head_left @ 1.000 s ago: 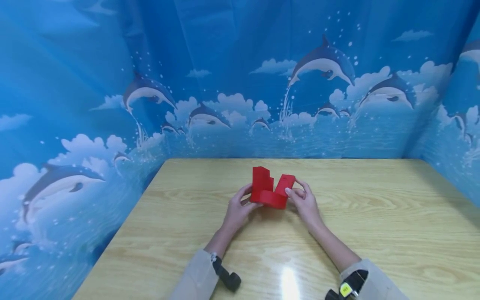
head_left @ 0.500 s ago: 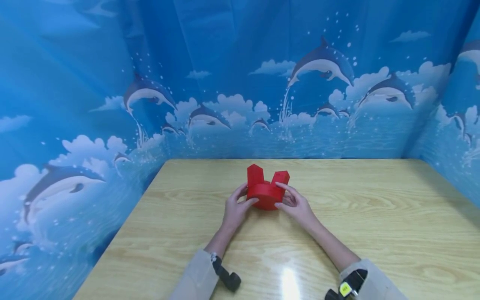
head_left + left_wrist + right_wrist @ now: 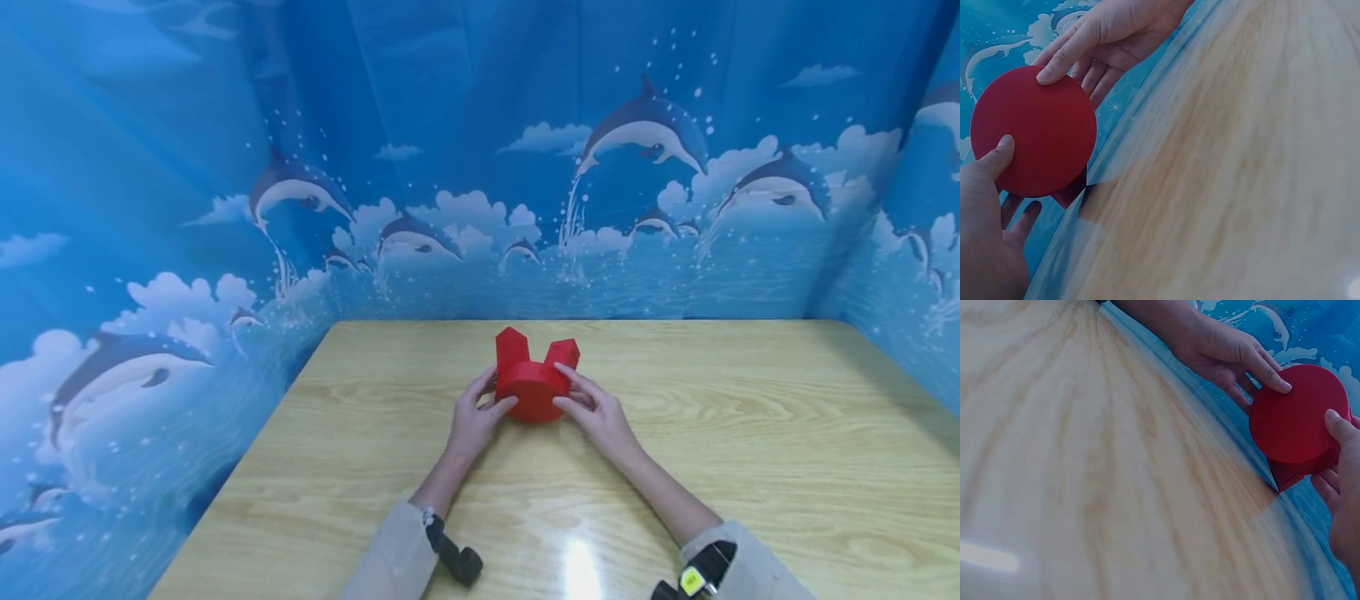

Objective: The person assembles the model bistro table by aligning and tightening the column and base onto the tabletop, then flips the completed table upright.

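Between the two hands is a red round-faced piece (image 3: 534, 393) with two blocky prongs standing up from behind it, angled apart. Its flat disc face (image 3: 1035, 131) turns toward the person. My left hand (image 3: 474, 417) grips the left side, thumb on the face and fingers behind. On the opposite side my right hand (image 3: 602, 421) holds it, thumb on the front and index finger along the upper edge by the right prong. The right wrist view shows both thumbs pressed on the disc (image 3: 1297, 415); the other fingertips are partly hidden behind it.
A light wood-grain table (image 3: 360, 467) lies under the hands. Blue curtains (image 3: 480, 167) printed with dolphins and clouds hang behind it and at both sides. Black wrist cameras (image 3: 459, 560) are strapped over the sleeves.
The red piece has been turned so its round face swings toward the person and its prongs point up and back. The right hand's grip has shifted, its thumb now on the disc's face.
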Demonstrator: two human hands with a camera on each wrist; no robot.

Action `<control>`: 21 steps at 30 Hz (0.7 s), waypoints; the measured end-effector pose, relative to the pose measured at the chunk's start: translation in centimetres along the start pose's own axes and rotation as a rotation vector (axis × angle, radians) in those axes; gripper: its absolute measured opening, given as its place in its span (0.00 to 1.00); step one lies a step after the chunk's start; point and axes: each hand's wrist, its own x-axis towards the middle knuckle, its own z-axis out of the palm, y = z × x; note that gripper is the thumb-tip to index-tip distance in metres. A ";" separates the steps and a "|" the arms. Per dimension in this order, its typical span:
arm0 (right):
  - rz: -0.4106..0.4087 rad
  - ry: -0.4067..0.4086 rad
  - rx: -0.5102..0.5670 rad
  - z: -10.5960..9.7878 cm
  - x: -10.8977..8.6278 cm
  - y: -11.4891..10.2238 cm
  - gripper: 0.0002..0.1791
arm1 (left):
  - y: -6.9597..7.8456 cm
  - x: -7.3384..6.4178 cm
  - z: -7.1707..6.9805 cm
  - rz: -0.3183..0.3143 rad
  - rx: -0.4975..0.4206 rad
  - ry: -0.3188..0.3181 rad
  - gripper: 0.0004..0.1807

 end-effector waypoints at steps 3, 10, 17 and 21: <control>-0.017 0.025 -0.031 -0.1 0.1 -0.1 0.28 | 0.0 0.1 0.1 -0.003 -0.039 -0.001 0.32; -0.021 0.078 -0.073 -0.3 0.3 -1.1 0.27 | 1.2 0.4 0.3 -0.022 -0.060 0.039 0.31; 0.141 0.036 -0.012 -1.3 0.8 -2.9 0.31 | 3.0 0.5 0.3 -0.043 0.007 0.031 0.27; 0.208 -0.028 0.009 -2.2 1.1 -3.9 0.33 | 3.9 0.5 0.2 -0.084 0.065 0.001 0.27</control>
